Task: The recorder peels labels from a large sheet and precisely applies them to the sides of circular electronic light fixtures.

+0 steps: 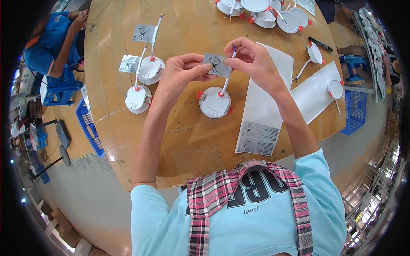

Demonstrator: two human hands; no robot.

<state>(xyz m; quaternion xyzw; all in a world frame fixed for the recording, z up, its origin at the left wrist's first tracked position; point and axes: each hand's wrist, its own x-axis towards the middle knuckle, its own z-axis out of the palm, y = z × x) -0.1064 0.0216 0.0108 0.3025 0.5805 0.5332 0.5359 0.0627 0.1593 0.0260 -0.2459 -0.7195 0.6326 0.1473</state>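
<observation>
Right now, from the head view, I am watching a person at a tan tabletop working on a round white lamp. It is lying just beyond the body, between the two forearms, below and a little ahead of neither hand but nearer the person than both. Its white cable is rising from a red grommet, its long axis running away from the person and leaning slightly right.

The left hand is pinching a silver label between thumb and fingers, coming at the cable from its left. The right hand is closing thumb and fingertips on the cable near its top, where coloured wire ends are sticking out. So the label is lying across the cable's line, its right edge meeting the cable beside the right thumb; whether it is wrapping round behind, I cannot tell. The left hand is having the label's body nearer, the right hand the cable's tip.

Off to the left, two finished-looking lamps are standing with labels jutting leftward from their cables, and a label sheet is lying right of the lamp.
</observation>
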